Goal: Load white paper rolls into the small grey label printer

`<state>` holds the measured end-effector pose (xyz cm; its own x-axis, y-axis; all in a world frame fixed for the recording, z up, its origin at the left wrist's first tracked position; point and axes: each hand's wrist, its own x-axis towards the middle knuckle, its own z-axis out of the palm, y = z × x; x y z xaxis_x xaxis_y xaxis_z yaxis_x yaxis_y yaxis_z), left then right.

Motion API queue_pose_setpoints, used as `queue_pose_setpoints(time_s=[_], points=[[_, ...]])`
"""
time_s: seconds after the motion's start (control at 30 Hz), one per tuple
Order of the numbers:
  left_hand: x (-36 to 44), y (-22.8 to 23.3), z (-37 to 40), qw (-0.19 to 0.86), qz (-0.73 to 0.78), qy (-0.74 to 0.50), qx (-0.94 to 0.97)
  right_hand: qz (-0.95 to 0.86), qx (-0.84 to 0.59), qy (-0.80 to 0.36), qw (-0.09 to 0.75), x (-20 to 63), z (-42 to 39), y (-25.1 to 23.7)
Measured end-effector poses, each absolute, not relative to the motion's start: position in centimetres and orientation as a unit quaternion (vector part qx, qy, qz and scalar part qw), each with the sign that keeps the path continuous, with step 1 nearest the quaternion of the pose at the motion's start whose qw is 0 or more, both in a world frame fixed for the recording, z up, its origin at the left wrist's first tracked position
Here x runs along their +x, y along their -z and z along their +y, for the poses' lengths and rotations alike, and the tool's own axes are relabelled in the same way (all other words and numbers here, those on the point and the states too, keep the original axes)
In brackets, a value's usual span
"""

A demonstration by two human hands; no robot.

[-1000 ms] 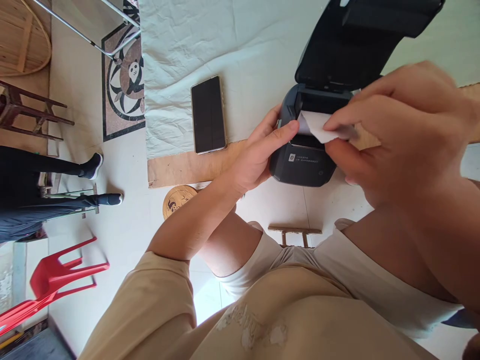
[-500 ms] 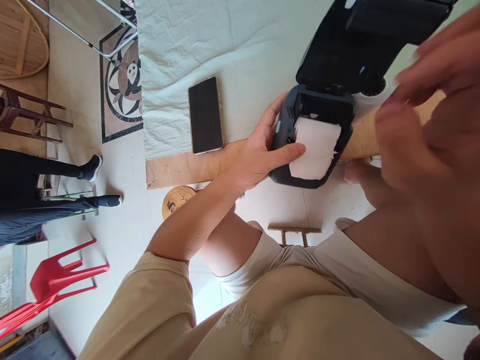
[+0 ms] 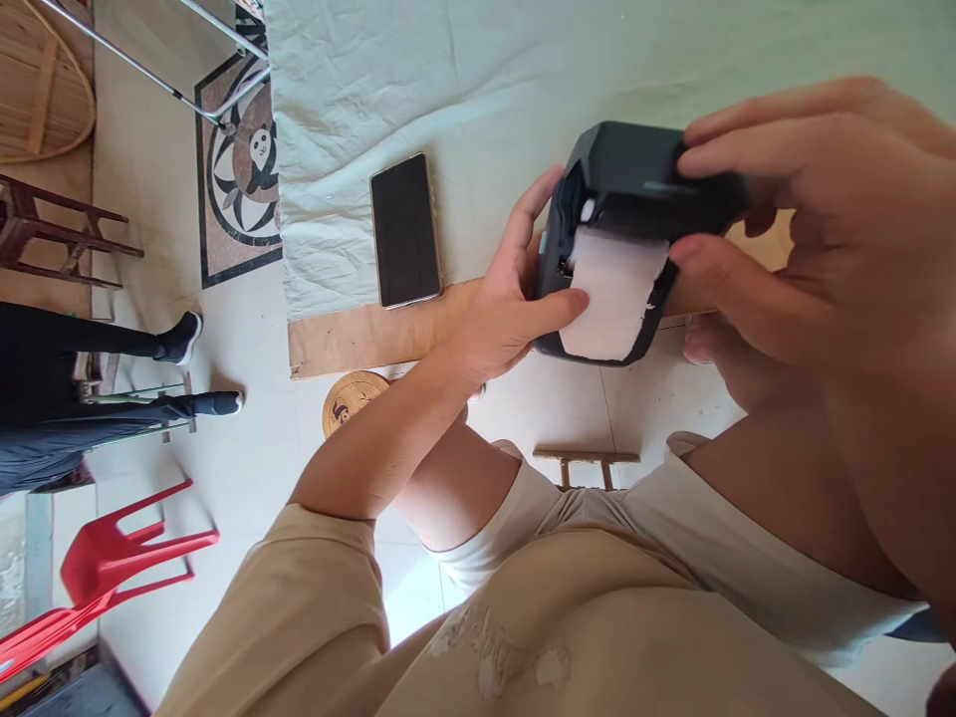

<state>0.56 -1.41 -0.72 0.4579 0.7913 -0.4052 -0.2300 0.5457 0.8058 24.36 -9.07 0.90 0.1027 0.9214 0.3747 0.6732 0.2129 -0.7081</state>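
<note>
A small black label printer [image 3: 627, 174] sits at the front edge of a table covered with pale cloth [image 3: 463, 90]. Its lid is down, and a strip of white paper [image 3: 613, 294] hangs out over its front. My left hand [image 3: 515, 299] grips the printer's left side, thumb pressing the paper's left edge. My right hand [image 3: 814, 219] wraps the lid from the right, fingers on top, thumb at the front right corner.
A dark phone [image 3: 405, 231] lies face up on the cloth left of the printer. Bare wood [image 3: 373, 334] shows along the table's front edge. A person's legs [image 3: 97, 388] and a red plastic chair [image 3: 112, 558] are at the left, on the tiled floor.
The printer's lid was open and now is down under my right hand. That hand had drawn the paper out over the front, then let go. My left hand stayed on the printer.
</note>
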Motion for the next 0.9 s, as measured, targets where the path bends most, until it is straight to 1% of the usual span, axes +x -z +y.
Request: queue_pose_setpoints(time_s=[0.1,0.2,0.27,0.4,0.5,0.57,0.7,0.9], points=[[0.5,0.9,-1.2,0.785,0.402,-0.334,0.332,-0.722,-0.551,-0.112,0.404,24.6,-9.0,-0.7],[-0.1,0.9,-1.3,0.776,0.365,-0.327,0.396,-0.739,-0.538,-0.075,0.398,25.1,-9.1,-0.4],[-0.5,0.9,-1.4,0.771,0.337,-0.32,0.435,-0.735,-0.54,-0.072,0.403,25.2,-9.2,-0.4],[-0.4,0.8,-1.7,0.784,0.315,-0.306,0.439,-0.726,-0.56,-0.104,0.386,25.0,-9.3,-0.7],[0.1,0.5,-2.3,0.781,0.336,-0.315,0.422,-0.717,-0.574,-0.124,0.376,24.7,-9.6,-0.9],[0.3,0.2,-2.7,0.773,0.355,-0.318,0.419,-0.717,-0.586,-0.125,0.355,24.8,-9.9,-0.7],[0.2,-0.2,-3.1,0.776,0.362,-0.307,0.416,-0.759,-0.541,-0.122,0.341,25.6,-10.4,0.0],[-0.1,0.2,-2.0,0.787,0.375,-0.261,0.414,-0.763,-0.509,-0.181,0.356,25.8,-10.3,0.8]])
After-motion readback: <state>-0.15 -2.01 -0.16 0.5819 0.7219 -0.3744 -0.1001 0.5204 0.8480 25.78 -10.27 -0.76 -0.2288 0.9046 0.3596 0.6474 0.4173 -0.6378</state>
